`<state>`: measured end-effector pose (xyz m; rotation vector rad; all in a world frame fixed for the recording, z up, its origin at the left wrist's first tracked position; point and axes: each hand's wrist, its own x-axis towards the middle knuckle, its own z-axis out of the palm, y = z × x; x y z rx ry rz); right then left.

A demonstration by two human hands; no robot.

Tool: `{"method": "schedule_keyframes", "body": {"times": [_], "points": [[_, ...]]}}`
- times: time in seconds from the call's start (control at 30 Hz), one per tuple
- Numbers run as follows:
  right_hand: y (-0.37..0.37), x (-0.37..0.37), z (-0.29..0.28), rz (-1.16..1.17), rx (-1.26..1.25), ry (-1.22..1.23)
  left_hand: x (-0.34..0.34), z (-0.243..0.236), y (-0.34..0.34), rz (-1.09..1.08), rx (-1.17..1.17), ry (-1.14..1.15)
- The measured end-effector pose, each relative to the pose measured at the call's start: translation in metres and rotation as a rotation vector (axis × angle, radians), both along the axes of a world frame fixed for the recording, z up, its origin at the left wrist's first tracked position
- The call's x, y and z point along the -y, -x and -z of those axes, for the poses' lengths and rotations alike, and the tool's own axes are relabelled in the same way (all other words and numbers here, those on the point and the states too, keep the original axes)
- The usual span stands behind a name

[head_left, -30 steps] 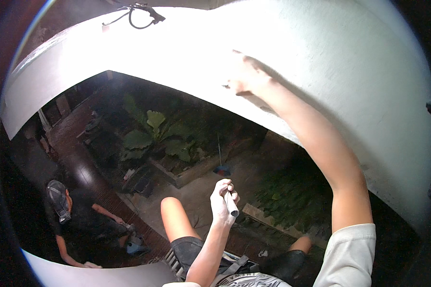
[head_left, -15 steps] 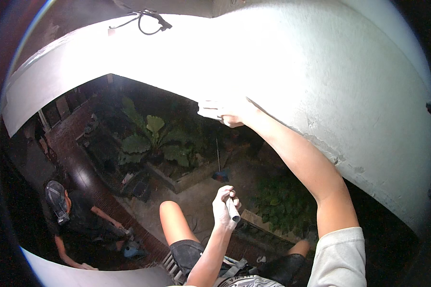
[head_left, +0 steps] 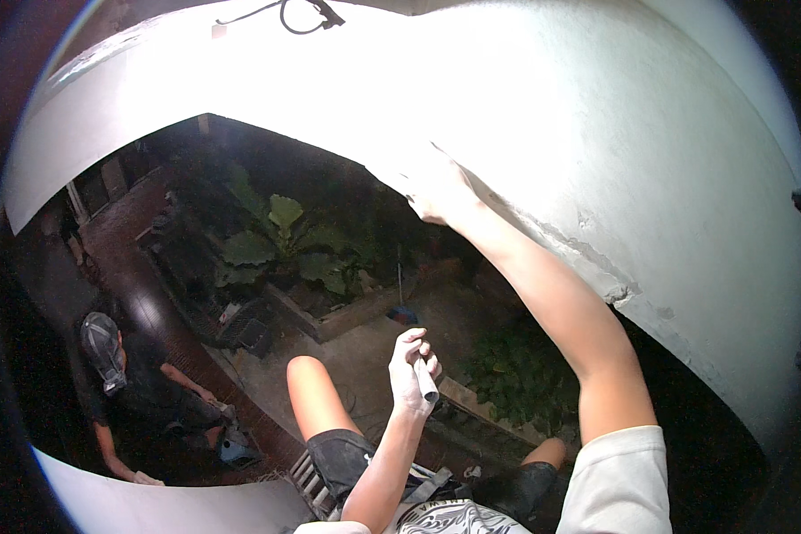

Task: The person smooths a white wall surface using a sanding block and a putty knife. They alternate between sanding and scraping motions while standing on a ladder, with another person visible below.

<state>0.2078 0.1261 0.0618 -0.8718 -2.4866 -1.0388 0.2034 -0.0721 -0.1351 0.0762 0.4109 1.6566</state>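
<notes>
My left hand (head_left: 406,381), dusted with white, is closed around a short grey tube (head_left: 428,389) in front of my body. The tube's hollow end points down toward my wrist. My right hand (head_left: 447,190) reaches up to the lower edge of a white wall or beam (head_left: 667,187). Its fingers are bent against that edge, and strong glare washes them out. Something pale seems to lie under them, but its kind is hidden. Beside my right forearm, the plaster along the edge is chipped and rough.
Below on the left, a person in a dark cap (head_left: 104,351) bends over a bluish object (head_left: 238,449). A leafy plant (head_left: 285,236) grows behind a low concrete border. A dark cable (head_left: 307,18) lies at the top. Slats (head_left: 307,485) show beside my leg.
My view has tilted slightly, so the beam and cable sit higher. My right hand has shifted along the beam's edge, with its fingers now deeper in glare. The left still grips the tube.
</notes>
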Motion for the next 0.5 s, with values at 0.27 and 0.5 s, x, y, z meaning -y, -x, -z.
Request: {"method": "schedule_keyframes", "body": {"times": [0.27,0.5], "points": [[-0.098,0.04,-0.04,0.27,-0.13,-0.397,0.004,-0.005,-0.001,0.011,-0.001,-0.008],[-0.168,0.066,0.011,0.29,-0.035,-0.121,-0.001,0.002,-0.001,-0.011,-0.109,0.039]]}}
